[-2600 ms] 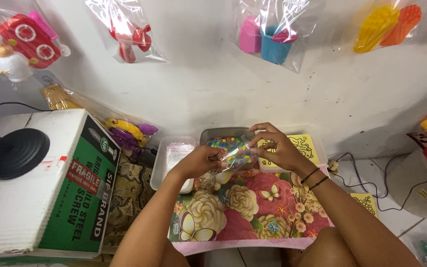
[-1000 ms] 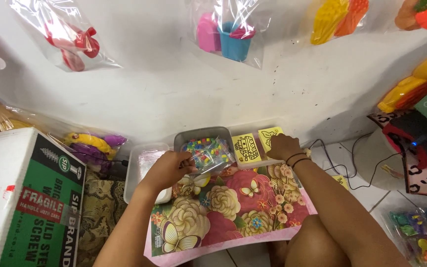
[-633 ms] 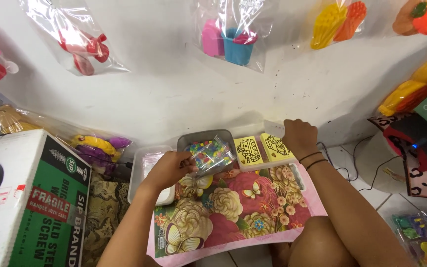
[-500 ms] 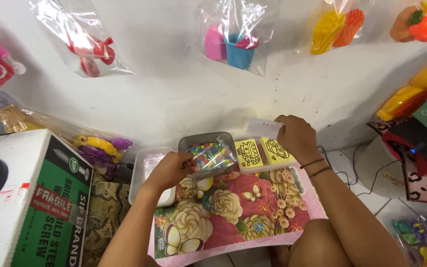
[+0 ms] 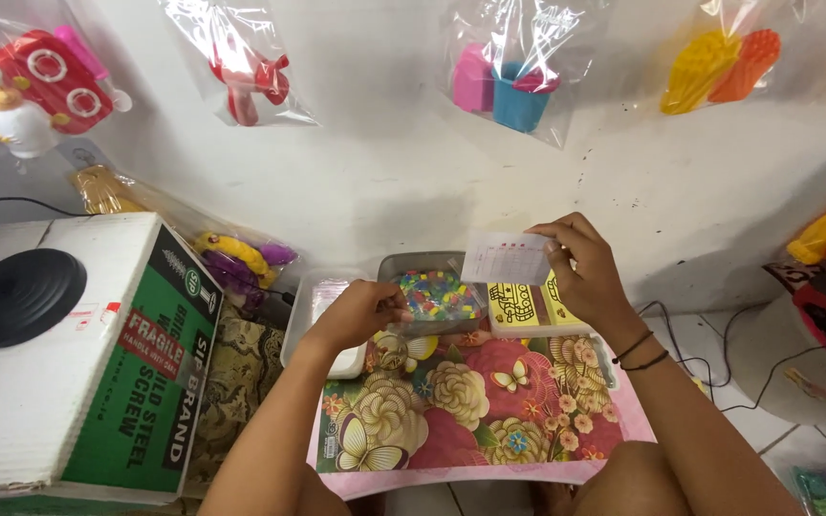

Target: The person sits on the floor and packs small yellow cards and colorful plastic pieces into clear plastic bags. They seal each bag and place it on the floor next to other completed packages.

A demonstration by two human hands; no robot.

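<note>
While our right hand (image 5: 590,277) pinches a small white card (image 5: 507,258) aloft and our left hand (image 5: 360,313) curls at the bead tray (image 5: 432,294), any knock risks scattering beads.

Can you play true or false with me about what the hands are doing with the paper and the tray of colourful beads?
1. The right hand holds up a small white card. True.
2. The left hand is on the black lamp base. False: it rests at the bead tray.
3. The tray is empty. False: it holds colourful beads.
4. Yellow sheets lie beside the tray. True.
5. The flowery cloth is plain blue. False: mostly pink.
</note>
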